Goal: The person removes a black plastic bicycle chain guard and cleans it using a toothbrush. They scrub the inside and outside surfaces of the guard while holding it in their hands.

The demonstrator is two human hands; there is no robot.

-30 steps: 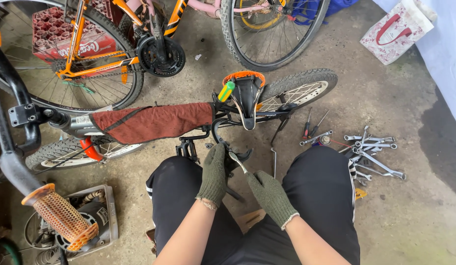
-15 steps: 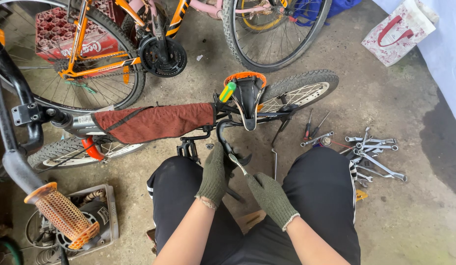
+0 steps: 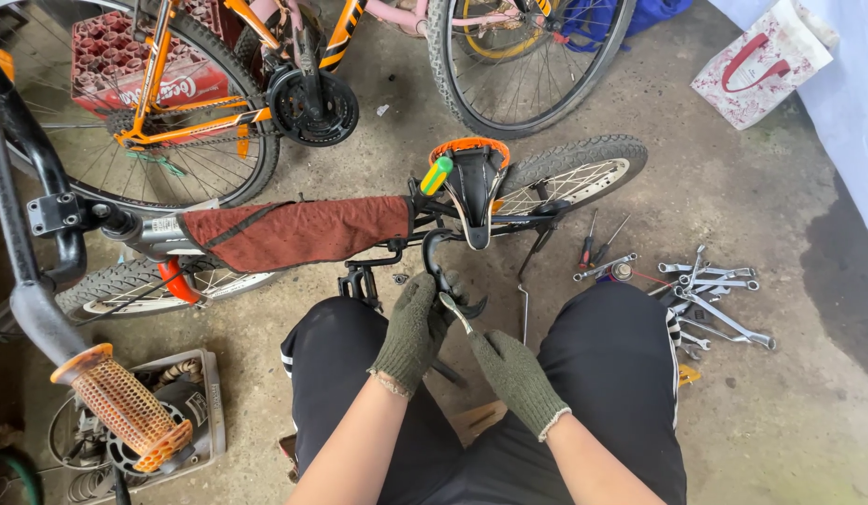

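Observation:
A small bicycle [image 3: 294,234] stands across my knees, its top tube wrapped in a dark red cloth, its black saddle [image 3: 473,192] edged in orange. Both my hands wear olive knit gloves. My left hand [image 3: 413,329] grips a black curved part just under the saddle, near the pedal [image 3: 359,279]. My right hand [image 3: 513,369] is shut on a metal wrench [image 3: 457,311] whose head meets that same black part. I sit low with black trousers on both legs.
Several wrenches [image 3: 710,290] and two screwdrivers [image 3: 597,243] lie on the concrete at right. An orange bicycle [image 3: 172,93] and a red crate stand at upper left, another wheel [image 3: 527,65] at top. A handlebar with orange grip [image 3: 125,411] and a parts tray sit lower left. A white bag [image 3: 761,61] lies upper right.
My hands have stayed at the black part under the saddle, with only a slight shift of the wrench. The bicycle has not moved.

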